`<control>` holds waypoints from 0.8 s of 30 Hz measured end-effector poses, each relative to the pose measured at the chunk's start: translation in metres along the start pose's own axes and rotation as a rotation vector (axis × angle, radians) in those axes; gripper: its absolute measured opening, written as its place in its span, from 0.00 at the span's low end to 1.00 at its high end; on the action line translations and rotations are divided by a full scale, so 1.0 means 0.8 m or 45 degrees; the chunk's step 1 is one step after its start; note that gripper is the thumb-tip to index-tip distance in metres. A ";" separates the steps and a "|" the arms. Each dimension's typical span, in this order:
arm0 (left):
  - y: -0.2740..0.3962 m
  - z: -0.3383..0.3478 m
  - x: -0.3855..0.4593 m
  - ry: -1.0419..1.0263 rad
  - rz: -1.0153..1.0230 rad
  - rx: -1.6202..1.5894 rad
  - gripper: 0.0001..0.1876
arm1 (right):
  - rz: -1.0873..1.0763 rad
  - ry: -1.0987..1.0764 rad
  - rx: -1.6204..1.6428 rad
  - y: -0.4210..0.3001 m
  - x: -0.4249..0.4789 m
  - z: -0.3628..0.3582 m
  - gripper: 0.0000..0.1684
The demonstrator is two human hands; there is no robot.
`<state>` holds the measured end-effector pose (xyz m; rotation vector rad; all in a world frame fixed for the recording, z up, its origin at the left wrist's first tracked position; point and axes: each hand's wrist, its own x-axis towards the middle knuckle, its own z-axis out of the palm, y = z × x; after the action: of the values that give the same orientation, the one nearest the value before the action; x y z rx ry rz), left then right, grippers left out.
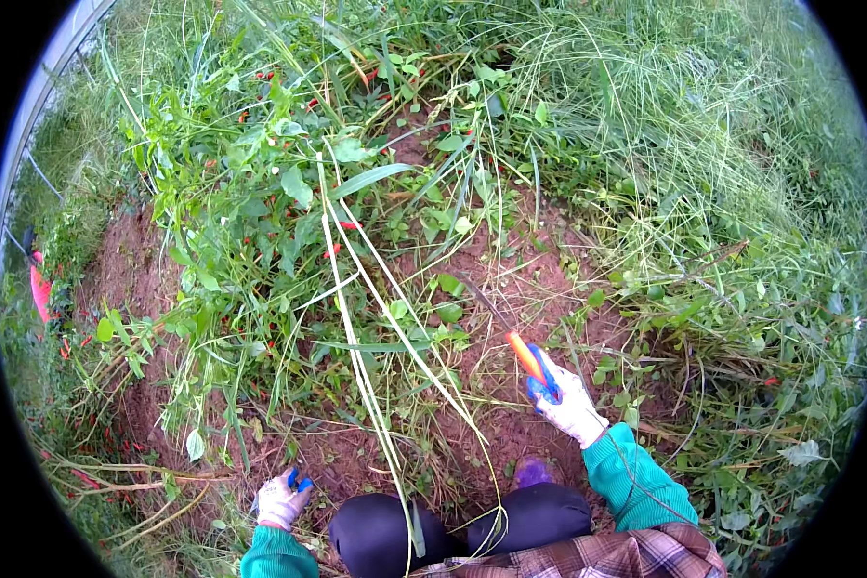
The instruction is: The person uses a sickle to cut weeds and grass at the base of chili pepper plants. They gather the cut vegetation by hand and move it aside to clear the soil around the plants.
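Note:
My right hand [560, 397], in a white glove with blue fingertips, is closed around the orange handle of a sickle [526, 355]. Its dark, narrow blade points up and left over weeds and reddish soil. My left hand [283, 498], gloved alike, is low over the soil left of my knees, its fingers slightly curled and apart; I see nothing in it. Long pale grass stems [354, 347] run from the pepper plants [260, 209] down across my lap. Red chili peppers [350, 225] show among the leaves.
Dense tall grass [693, 144] covers the right side. Bare reddish soil [134, 267] shows at the left, with uprooted stalks [152, 473] below it. A bright pink object [40, 289] is at the far left edge, near a pale curved frame [54, 54].

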<state>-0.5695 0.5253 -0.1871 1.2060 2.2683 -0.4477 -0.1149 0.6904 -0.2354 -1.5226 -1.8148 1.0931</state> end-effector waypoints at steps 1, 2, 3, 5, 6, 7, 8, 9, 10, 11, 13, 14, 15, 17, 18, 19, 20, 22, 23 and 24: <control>-0.005 0.004 0.000 0.006 -0.001 -0.007 0.28 | -0.021 -0.017 -0.008 -0.001 0.001 0.001 0.37; -0.010 0.007 0.001 -0.020 -0.043 0.028 0.28 | -0.041 -0.036 -0.014 -0.002 0.001 0.002 0.38; -0.016 0.010 0.002 -0.002 -0.088 0.088 0.27 | -0.059 -0.052 -0.018 -0.004 0.001 0.003 0.38; -0.028 0.015 0.006 -0.067 -0.114 0.070 0.25 | -0.002 -0.120 -0.014 -0.008 0.001 0.003 0.39; -0.033 0.017 0.010 -0.070 -0.097 0.050 0.24 | 0.036 -0.153 -0.027 -0.010 0.001 0.004 0.39; -0.037 0.019 0.012 -0.117 -0.098 0.045 0.23 | 0.128 -0.215 -0.072 -0.012 0.002 0.004 0.39; -0.041 0.019 0.018 -0.221 -0.129 0.049 0.21 | 0.147 -0.229 -0.047 -0.013 0.002 0.004 0.40; -0.044 0.020 0.021 -0.250 -0.181 0.068 0.21 | 0.080 -0.186 -0.062 -0.014 0.003 0.003 0.39; -0.045 0.020 0.027 -0.229 -0.182 0.098 0.22 | 0.040 -0.160 -0.084 -0.014 0.004 0.003 0.38; -0.046 0.021 0.031 -0.269 -0.226 0.188 0.24 | 0.048 -0.157 -0.120 -0.014 0.005 0.002 0.38; -0.045 0.023 0.040 -0.277 -0.272 0.205 0.24 | -0.002 -0.114 -0.104 -0.012 0.010 0.000 0.40; -0.043 0.026 0.043 -0.338 -0.203 0.189 0.24 | -0.002 -0.111 -0.103 -0.010 0.013 -0.001 0.41; -0.042 0.030 0.045 -0.350 -0.186 0.210 0.24 | -0.053 -0.074 -0.165 -0.008 0.015 -0.003 0.40; -0.042 0.040 0.044 -0.419 -0.058 0.310 0.32 | -0.157 0.004 -0.148 -0.006 0.019 -0.009 0.39; -0.043 0.046 0.042 -0.394 -0.010 0.383 0.35 | -0.131 0.026 -0.190 -0.006 0.019 -0.012 0.38; -0.045 0.054 0.038 -0.396 0.064 0.455 0.38 | 0.007 -0.010 -0.121 -0.005 0.021 -0.016 0.38; -0.048 0.061 0.036 -0.350 0.088 0.481 0.39 | -0.027 0.014 -0.160 -0.005 0.023 -0.020 0.38; -0.055 0.075 0.032 -0.336 0.107 0.586 0.38 | -0.015 0.012 -0.259 -0.007 0.030 -0.026 0.38; -0.060 0.081 0.031 -0.319 0.133 0.575 0.37 | 0.033 0.013 -0.320 -0.009 0.035 -0.030 0.38; -0.064 0.088 0.030 -0.274 0.140 0.612 0.36 | -0.174 0.042 -0.344 -0.011 0.042 -0.030 0.38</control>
<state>-0.6024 0.4770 -0.2560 1.4199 1.9564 -1.0689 -0.1081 0.7284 -0.2187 -1.5265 -2.0764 0.7787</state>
